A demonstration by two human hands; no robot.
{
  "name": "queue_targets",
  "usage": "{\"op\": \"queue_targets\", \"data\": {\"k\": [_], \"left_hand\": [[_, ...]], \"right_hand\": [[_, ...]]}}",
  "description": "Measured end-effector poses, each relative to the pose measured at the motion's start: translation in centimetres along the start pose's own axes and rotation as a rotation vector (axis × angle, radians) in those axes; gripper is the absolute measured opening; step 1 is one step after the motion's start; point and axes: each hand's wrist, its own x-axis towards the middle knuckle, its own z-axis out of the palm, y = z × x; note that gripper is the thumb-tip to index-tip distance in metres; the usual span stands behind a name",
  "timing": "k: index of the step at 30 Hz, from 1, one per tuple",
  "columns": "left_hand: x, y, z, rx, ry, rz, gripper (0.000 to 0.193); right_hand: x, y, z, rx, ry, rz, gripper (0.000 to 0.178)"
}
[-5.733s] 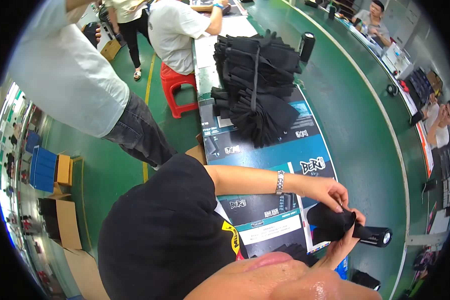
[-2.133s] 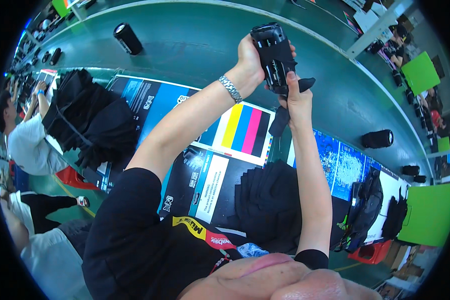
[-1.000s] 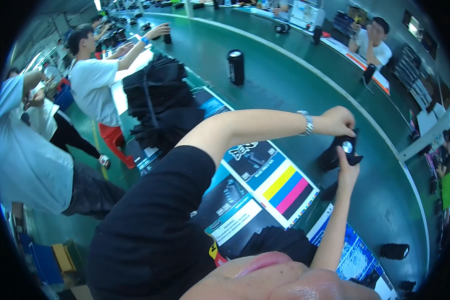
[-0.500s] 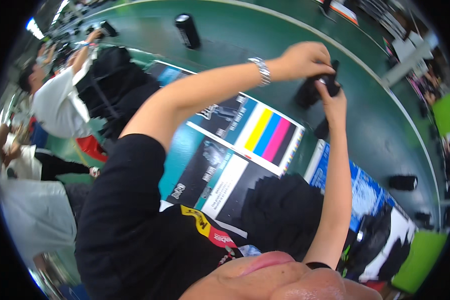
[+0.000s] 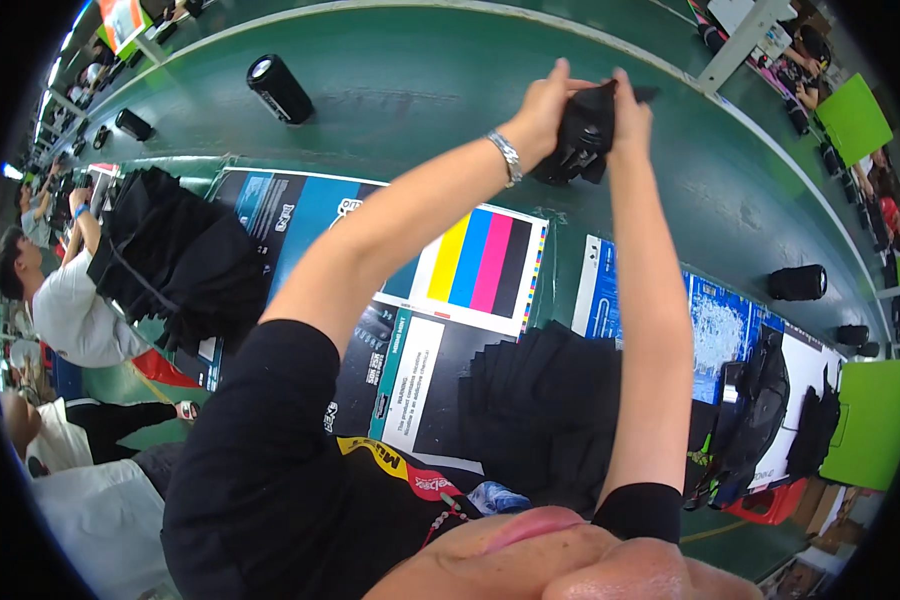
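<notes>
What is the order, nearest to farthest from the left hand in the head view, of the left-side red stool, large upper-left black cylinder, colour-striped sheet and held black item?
1. Black item: touching the left hand, on its right
2. Colour-striped sheet: below it in view
3. Black cylinder: off to its left
4. Red stool: far left, lower

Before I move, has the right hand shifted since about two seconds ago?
Yes. Judged against the colour-barred sheet, the right hand has moved farther from that sheet's upper-right corner, upward and slightly rightward in the head view.
</notes>
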Motion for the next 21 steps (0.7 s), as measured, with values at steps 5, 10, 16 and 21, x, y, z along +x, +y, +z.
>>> {"op": "queue_targets", "data": {"k": [5,10,16,21], "left_hand": [[-1.7,-3.8,0.2,0.126,-0.004,0.266,0.062],[-0.2,-6.7,-0.6,0.173,0.121,0.306,0.060],[-3.7,-4.7,-1.8,0.348,0.325,0.229,0.052],[-12.8,2.2,-5.8,0.483,0.201,0.327,0.047]], "right_hand": [[-1.6,4.1,-2.8,0.276,-0.100,0.058,0.021],[0.7,6.8,-5.2,0.052,-0.050,-0.008,0.021],[-0.4,5.2,-6.3,-0.323,0.210,-0.114,0.045],[-4.4,-7.6,-12.8,-0.271,0.503,-0.415,0.039]]}}
